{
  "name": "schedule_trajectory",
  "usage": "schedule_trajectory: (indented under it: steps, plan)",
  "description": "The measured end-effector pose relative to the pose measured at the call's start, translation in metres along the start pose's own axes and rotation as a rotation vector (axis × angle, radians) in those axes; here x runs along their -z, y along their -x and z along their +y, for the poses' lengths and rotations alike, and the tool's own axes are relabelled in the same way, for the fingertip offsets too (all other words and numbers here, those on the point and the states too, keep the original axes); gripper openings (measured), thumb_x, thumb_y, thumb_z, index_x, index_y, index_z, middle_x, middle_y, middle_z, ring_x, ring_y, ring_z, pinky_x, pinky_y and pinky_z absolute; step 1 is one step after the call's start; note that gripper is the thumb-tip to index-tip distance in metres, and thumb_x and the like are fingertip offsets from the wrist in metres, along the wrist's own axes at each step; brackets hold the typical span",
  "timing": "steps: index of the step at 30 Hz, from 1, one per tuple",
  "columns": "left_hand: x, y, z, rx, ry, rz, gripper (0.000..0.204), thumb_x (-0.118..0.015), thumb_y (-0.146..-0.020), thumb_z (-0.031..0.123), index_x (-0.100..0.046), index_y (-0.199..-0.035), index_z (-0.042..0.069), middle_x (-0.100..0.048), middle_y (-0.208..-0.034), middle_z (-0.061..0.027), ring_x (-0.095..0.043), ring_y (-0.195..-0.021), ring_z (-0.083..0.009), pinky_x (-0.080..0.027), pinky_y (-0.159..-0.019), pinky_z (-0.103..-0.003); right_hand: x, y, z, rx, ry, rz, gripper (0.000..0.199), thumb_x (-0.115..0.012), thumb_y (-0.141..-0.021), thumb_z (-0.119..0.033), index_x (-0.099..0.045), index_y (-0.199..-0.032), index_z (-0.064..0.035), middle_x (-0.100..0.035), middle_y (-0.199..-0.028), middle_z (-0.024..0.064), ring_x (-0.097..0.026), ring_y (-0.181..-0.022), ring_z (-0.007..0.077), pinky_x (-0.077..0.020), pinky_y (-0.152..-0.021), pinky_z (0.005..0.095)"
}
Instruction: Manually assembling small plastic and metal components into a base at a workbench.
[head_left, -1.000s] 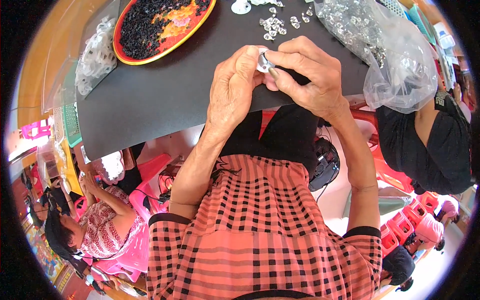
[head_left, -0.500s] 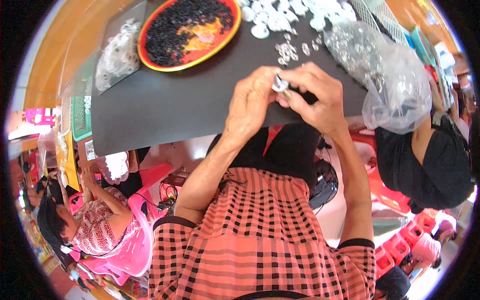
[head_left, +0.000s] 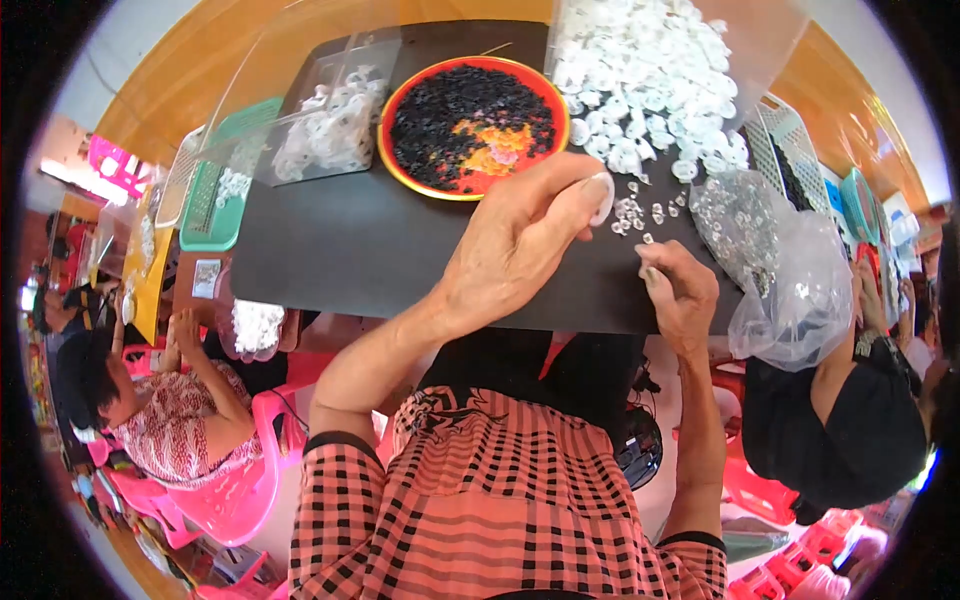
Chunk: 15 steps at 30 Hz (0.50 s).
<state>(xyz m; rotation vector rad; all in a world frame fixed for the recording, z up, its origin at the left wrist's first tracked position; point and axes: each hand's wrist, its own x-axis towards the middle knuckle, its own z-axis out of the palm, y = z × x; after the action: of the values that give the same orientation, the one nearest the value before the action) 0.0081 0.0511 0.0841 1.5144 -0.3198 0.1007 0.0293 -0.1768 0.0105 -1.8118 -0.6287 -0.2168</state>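
My left hand (head_left: 525,240) is closed over the table, pinching a round white plastic piece (head_left: 603,198) between thumb and fingers. To its right, lower down, my right hand (head_left: 685,300) has its thumb and forefinger drawn together in a pinch. Whatever lies between those fingertips is too small to make out. Several small clear plastic pieces (head_left: 628,215) lie loose just beyond the right fingertips. Behind my left hand sits a red, yellow-rimmed round tray (head_left: 392,160) holding many small black pieces (head_left: 450,110).
A heap of white round pieces (head_left: 640,70) spreads across the far right of the dark table (head_left: 330,250). At right rests a plastic bag (head_left: 740,220) of clear parts. A clear bin (head_left: 335,130) of white pieces stands at left. Co-workers sit on both sides.
My hands have come apart; before, they were together over a white piece. The left hand keeps a white piece, while the right has moved toward the loose clear pieces. The view shows more table.
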Motion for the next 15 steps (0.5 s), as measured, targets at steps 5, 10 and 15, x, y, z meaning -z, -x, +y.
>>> schedule_trajectory:
  steps: [5, 10, 15]
  plan:
    - [0.051, -0.019, 0.018, -0.254, -0.686, 0.216, 0.024, -0.054, -0.095, 0.017, -0.060, -0.109, -0.002, -0.064, -0.093, -0.0035, -0.059, -0.089, -0.0100, -0.047, -0.078, -0.025, 0.002, 0.002, 0.001, -0.022, -0.004, -0.017, 0.018, -0.058, -0.075, 0.007, -0.064, -0.092, 0.0018, -0.052, -0.069, 0.0034, -0.048, -0.061, 0.0109, -0.0385, -0.058, 0.0233]
    - [0.177, -0.045, 0.040, -0.384, -1.270, 0.632, 0.029, -0.057, -0.094, 0.023, -0.062, -0.114, 0.003, -0.066, -0.108, -0.0150, -0.062, -0.098, -0.0206, -0.047, -0.086, -0.031, 0.004, -0.001, -0.002, -0.024, 0.049, -0.049, 0.017, -0.060, -0.076, 0.005, -0.065, -0.091, -0.0005, -0.055, -0.068, 0.0043, -0.050, -0.061, 0.0114, -0.0403, -0.058, 0.0243]
    - [0.217, -0.043, 0.012, -0.466, -1.409, 0.566, 0.024, -0.056, -0.091, 0.019, -0.061, -0.108, 0.002, -0.062, -0.101, -0.0177, -0.059, -0.095, -0.0343, -0.045, -0.083, -0.041, 0.003, -0.003, 0.002, 0.040, 0.053, -0.081, 0.017, -0.063, -0.076, 0.005, -0.066, -0.091, -0.0013, -0.058, -0.069, 0.0056, -0.052, -0.059, 0.0122, -0.0412, -0.056, 0.0247]
